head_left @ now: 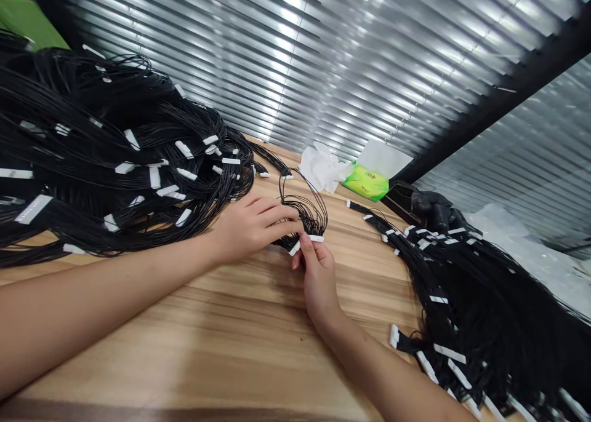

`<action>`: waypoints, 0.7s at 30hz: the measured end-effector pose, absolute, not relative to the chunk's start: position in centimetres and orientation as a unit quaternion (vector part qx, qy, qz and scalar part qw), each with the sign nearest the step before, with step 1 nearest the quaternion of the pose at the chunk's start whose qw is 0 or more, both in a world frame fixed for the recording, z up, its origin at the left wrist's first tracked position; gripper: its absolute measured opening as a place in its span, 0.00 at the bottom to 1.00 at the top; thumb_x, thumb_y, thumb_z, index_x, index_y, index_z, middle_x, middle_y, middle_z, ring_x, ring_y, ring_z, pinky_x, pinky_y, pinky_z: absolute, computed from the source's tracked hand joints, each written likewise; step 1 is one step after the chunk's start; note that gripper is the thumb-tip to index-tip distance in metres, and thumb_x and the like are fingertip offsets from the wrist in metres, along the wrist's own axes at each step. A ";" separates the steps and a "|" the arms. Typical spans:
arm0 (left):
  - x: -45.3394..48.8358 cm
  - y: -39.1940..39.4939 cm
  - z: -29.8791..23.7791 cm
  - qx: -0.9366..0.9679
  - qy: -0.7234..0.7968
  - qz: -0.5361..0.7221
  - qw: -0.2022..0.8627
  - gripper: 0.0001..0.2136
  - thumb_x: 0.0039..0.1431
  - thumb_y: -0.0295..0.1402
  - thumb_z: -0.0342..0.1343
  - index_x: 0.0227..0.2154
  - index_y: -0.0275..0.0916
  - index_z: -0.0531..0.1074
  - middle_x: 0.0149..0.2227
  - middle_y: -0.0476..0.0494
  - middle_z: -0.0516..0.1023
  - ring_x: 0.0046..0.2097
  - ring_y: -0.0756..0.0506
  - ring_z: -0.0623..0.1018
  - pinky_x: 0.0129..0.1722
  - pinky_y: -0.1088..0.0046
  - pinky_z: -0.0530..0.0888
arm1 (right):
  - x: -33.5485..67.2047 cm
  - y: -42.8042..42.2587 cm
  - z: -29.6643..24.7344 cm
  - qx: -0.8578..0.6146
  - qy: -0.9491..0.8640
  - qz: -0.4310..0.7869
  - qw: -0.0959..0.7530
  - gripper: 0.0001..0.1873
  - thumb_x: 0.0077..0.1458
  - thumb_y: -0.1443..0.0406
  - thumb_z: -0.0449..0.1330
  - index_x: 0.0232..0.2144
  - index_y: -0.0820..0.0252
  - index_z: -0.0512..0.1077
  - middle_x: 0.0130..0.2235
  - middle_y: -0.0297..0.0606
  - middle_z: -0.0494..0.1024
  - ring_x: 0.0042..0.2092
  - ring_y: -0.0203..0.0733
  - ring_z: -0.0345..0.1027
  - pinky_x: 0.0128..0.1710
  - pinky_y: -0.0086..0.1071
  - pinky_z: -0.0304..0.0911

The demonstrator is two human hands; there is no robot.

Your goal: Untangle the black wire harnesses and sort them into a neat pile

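My left hand [252,228] lies over a small bundle of thin black wires [302,211], its fingers closed on the bundle near the connector end. My right hand [317,278] pinches a white multi-pin connector [310,241] at the bundle's end between thumb and fingers. The wires loop up and away from both hands. Part of the connector is hidden by my fingers. To the left, a large heap of black wire harnesses with white connectors [124,157] lies close to my left forearm. A similar heap [475,299] lies to the right of my right forearm.
The hands work above a light wooden table [194,311]. Crumpled white tissue [321,168] and a green tissue packet [368,183] lie at its far edge. A dark glove-like object [431,205] lies nearby. Metal window blinds [323,59] stand behind.
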State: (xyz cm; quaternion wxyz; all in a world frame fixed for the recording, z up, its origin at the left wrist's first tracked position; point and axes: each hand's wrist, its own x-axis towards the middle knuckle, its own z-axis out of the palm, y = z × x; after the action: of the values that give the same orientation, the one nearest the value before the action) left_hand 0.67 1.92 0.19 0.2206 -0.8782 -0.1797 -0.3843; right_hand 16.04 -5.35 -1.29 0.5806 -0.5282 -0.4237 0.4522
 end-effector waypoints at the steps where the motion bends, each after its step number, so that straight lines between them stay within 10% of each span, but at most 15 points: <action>1: 0.7 1.9 0.2 -0.875 -0.178 -0.392 0.220 0.09 0.64 0.29 0.50 0.40 0.43 0.75 0.43 0.49 0.80 0.41 0.48 0.74 0.40 0.69 0.67 | 16.0 -5.3 -1.3 -0.530 -0.425 0.450 0.579 0.24 0.50 0.47 0.59 0.16 0.57 0.63 0.16 0.28 0.63 0.22 0.34 0.54 0.26 0.31 0.54; 15: 1.3 -1.4 1.0 -0.937 0.094 -0.335 0.028 0.10 0.61 0.32 0.54 0.32 0.54 0.78 0.45 0.58 0.80 0.46 0.51 0.76 0.48 0.73 0.73 | 15.6 -5.8 -1.6 -0.504 -0.434 0.548 0.507 0.16 0.45 0.53 0.65 0.23 0.59 0.71 0.22 0.30 0.69 0.26 0.36 0.60 0.25 0.30 0.59; 21: 2.7 -2.7 -0.4 -0.936 0.064 -0.329 0.103 0.10 0.62 0.32 0.52 0.31 0.48 0.78 0.40 0.57 0.81 0.28 0.52 0.72 0.28 0.72 0.69 | 15.6 -5.1 -2.0 -0.511 -0.343 0.531 0.583 0.21 0.42 0.49 0.66 0.30 0.60 0.73 0.16 0.24 0.61 0.19 0.31 0.52 0.19 0.27 0.51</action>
State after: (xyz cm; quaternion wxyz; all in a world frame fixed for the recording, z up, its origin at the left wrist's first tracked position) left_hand 2.67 -2.68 -0.36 0.1031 -0.9364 0.0635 -0.3294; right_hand 15.65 -5.10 -2.04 0.5826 -0.5109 -0.3429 0.5311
